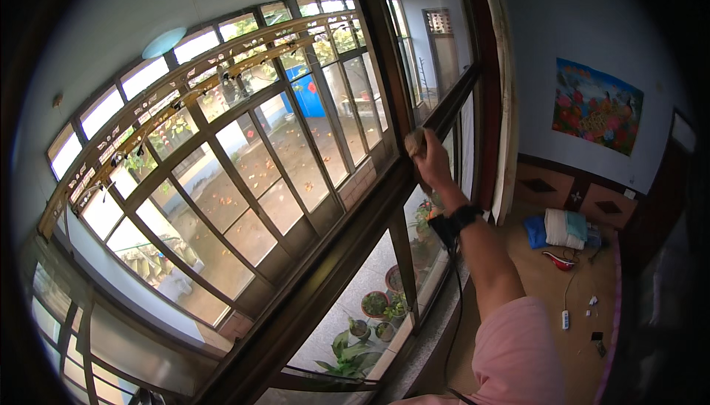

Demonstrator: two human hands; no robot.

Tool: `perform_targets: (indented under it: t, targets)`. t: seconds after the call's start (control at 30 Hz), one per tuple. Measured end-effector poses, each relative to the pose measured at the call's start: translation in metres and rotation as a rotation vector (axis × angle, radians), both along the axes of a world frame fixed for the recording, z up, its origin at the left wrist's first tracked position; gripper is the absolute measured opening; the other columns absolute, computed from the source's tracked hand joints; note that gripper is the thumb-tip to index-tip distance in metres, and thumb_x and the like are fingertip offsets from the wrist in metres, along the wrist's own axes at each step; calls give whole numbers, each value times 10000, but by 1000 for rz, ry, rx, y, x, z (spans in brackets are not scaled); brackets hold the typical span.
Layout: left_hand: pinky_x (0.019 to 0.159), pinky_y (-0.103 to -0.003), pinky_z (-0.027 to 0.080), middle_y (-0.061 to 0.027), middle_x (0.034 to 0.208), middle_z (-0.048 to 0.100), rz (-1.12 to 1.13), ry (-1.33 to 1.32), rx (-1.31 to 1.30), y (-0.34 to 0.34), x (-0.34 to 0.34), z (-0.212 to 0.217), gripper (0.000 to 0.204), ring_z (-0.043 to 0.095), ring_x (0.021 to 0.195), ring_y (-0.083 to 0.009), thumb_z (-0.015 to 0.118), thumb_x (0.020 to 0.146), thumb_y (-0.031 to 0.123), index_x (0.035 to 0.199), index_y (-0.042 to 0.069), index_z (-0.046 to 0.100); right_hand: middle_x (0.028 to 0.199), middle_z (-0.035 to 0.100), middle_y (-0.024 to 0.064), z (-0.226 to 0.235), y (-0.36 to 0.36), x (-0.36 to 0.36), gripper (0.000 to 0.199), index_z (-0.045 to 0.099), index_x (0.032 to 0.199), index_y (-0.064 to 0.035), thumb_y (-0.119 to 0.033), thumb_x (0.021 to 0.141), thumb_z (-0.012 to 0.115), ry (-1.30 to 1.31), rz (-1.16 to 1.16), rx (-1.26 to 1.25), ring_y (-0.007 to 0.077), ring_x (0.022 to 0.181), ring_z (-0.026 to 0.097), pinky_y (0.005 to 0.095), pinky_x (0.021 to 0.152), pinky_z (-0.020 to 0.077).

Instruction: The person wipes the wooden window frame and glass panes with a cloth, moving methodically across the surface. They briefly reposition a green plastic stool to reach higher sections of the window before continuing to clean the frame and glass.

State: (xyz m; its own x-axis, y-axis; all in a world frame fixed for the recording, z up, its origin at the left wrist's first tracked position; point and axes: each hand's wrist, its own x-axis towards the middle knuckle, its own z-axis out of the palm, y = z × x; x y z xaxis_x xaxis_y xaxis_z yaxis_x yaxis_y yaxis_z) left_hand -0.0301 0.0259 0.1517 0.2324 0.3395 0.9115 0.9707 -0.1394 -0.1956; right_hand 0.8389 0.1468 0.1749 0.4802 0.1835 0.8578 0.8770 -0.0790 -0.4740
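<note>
One hand of mine shows, the right hand (433,159), stretched up and away from me with the arm in a pink sleeve (514,353) and a black wristband (464,216) on the wrist. Its fingers are curled closed round a small tan cloth (415,142), a wad that sticks out on the far side of the knuckles. Cloth and hand are pressed against the dark brown window frame (384,183), at the spot where the long horizontal rail meets the tall upright post. My left hand is out of sight, so I cannot tell how it is held.

Everything else I place by that window frame. Beyond its glass lies a paved yard (285,157) scattered with fallen leaves, and a blue panel (307,94) stands at the yard's far side. Below the rail, just outside the lower panes, potted plants (373,305) stand in a row along the sill. A black cable (455,309) hangs down from near my wrist, alongside the lower part of the frame. To the right of the frame a pale curtain (506,109) hangs down the wall edge. Farther right, well apart from the frame, folded cloths (562,229) in blue, white and teal lie on the wooden floor, with a white power strip (565,319) nearer to me. A colourful flower picture (597,105) hangs on the wall above them.
</note>
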Motion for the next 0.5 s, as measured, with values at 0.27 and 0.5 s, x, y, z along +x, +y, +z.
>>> perform_targets:
  t: [0.27,0.5]
  targets:
    - [1060,-572,454,-311,1321,588,-38,39,39,4,-5,1,596,564,1227,-485,412,1067,429,1277,-97,599,1177,662,228,-11,10,-4,460,610,1243,6,1,810,765,102,64,220,435,1130,632,454,943,530]
    - [1071,-566,444,-323,1337,572,-15,-28,11,8,-17,-12,675,544,1250,-486,430,1050,519,1289,-88,604,1103,697,226,34,14,-2,419,639,1179,-3,-78,795,791,120,91,285,421,1056,671,447,903,538]
